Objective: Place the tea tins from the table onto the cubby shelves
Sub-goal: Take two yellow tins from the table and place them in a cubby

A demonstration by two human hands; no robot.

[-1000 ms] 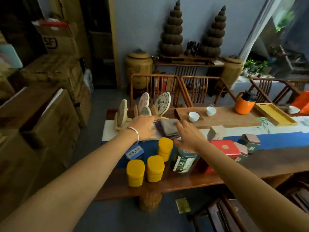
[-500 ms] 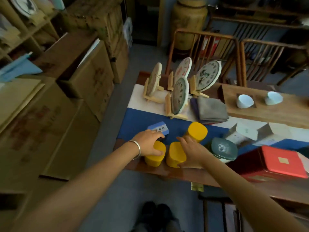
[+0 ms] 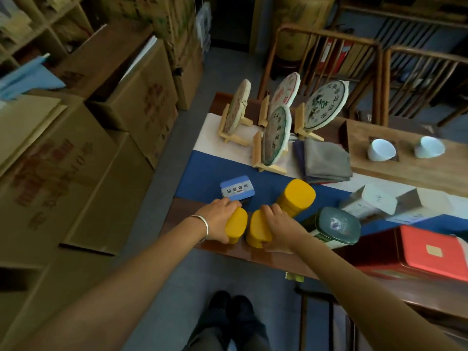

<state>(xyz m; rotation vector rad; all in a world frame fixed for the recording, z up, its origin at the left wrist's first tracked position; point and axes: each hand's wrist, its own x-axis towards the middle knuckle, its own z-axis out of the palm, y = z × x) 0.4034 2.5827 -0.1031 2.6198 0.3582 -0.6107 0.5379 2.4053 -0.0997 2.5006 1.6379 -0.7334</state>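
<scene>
I have both hands down at the near edge of the table, each wrapped round a yellow tin. My left hand, with the bangle at the wrist, curls over the top and outer side of the left yellow tin; my right hand grips the right yellow tin from its right side, thumb low at the base. The two tins stand upright, just beside each other, and look to be on the wood, not yet raised. I judge this the pickup step: both grasps look settled, so the next move calls for a straight lift of both tins at once, then a turn left toward the cubby shelves at the far left behind the cardboard boxes, keeping clear of the neighbours.

Just beyond my right hand a third yellow tin stands on the blue runner, and to its right sits a dark green tin, its label too blurred for me to read. Past my left fingers lies a flat blue tin with a white band of Chinese characters, upside down to me and not legible. A red box with a small gold square lies far right.

Farther back, four round tea cakes stand on wooden easels; the largest tea cake bears large green brush characters with a ring of smaller ones, which I cannot make out with certainty. The boxes carry faded red print, unreadable
</scene>
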